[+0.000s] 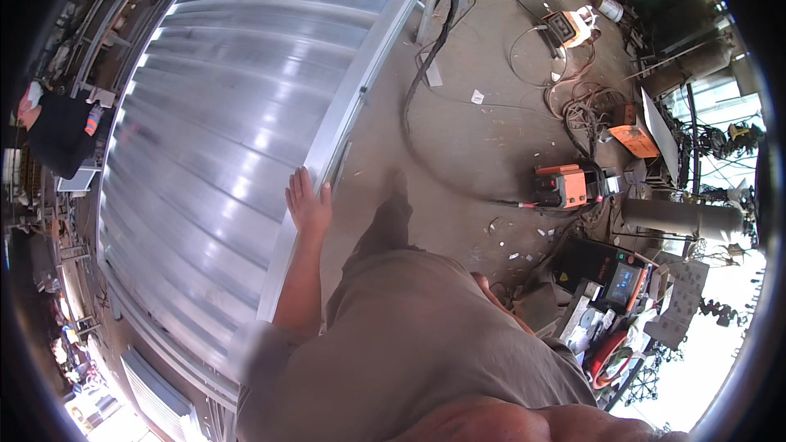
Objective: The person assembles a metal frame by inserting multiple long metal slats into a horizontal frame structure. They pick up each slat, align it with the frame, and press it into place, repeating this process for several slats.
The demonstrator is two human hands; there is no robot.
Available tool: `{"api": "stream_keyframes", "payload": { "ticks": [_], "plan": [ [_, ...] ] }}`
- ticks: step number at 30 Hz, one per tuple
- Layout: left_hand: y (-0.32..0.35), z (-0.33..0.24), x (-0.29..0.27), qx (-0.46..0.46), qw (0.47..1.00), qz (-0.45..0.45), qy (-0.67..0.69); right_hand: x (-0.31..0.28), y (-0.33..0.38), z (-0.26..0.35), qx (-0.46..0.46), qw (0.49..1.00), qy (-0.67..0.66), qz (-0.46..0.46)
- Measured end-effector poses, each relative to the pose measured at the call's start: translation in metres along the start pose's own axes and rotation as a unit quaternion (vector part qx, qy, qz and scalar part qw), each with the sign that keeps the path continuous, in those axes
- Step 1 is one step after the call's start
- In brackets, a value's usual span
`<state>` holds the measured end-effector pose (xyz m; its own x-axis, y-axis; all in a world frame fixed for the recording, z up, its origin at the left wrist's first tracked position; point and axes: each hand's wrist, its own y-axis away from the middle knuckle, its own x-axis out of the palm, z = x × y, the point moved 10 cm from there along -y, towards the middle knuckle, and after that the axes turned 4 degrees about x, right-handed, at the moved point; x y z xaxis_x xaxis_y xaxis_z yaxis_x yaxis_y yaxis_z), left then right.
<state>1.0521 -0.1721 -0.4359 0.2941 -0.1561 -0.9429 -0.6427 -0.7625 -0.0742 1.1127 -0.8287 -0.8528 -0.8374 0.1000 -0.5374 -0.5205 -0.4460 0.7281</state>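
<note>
A large corrugated metal panel (237, 115) in a pale metal frame (340, 119) fills the left side of the view. My left hand (309, 206) lies flat on the near right side of that frame, fingers stretched out and thumb apart, gripping nothing. Low beside my body, part of my right arm and hand (485, 285) shows past my shirt. The fingers of that hand are hidden, so whether it holds anything does not show.
An orange and black machine (562, 187) sits on the floor at right, joined to a thick black cable (409, 115). Another machine (565, 29) and coiled cables (585, 110) lie farther off. A control unit with a screen (602, 274) stands near right. Another person (61, 135) is beyond the panel.
</note>
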Motion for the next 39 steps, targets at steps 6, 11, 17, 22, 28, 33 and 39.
{"api": "stream_keyframes", "payload": {
  "ticks": [6, 11, 17, 22, 28, 33, 39],
  "plan": [
    [-0.072, -0.021, 0.034, -0.002, 0.999, 0.022, -0.048, -0.113, -0.075, 0.077, 0.099, 0.990, 0.088, 0.043],
    [-0.114, -0.031, 0.042, -0.025, 0.993, 0.057, -0.101, -0.256, -0.140, 0.163, 0.163, 0.968, 0.184, 0.043],
    [-0.153, -0.060, 0.047, -0.080, 0.990, 0.054, -0.101, -0.455, -0.185, 0.199, 0.201, 0.923, -0.142, -0.297],
    [-0.187, -0.081, 0.066, -0.216, 0.969, 0.001, -0.116, -0.532, -0.311, 0.187, 0.183, 0.970, -0.056, -0.148],
    [-0.253, -0.144, 0.101, -0.380, 0.913, -0.040, -0.143, -0.651, -0.495, 0.133, 0.079, 0.990, 0.108, -0.053],
    [-0.376, -0.249, 0.141, -0.352, 0.928, -0.061, -0.104, -0.768, -0.609, 0.125, 0.043, 0.998, -0.036, -0.014],
    [-0.558, -0.395, 0.199, -0.125, 0.991, 0.000, -0.045, -0.882, -0.636, 0.241, 0.092, 0.963, -0.251, -0.028]
  ]
}}
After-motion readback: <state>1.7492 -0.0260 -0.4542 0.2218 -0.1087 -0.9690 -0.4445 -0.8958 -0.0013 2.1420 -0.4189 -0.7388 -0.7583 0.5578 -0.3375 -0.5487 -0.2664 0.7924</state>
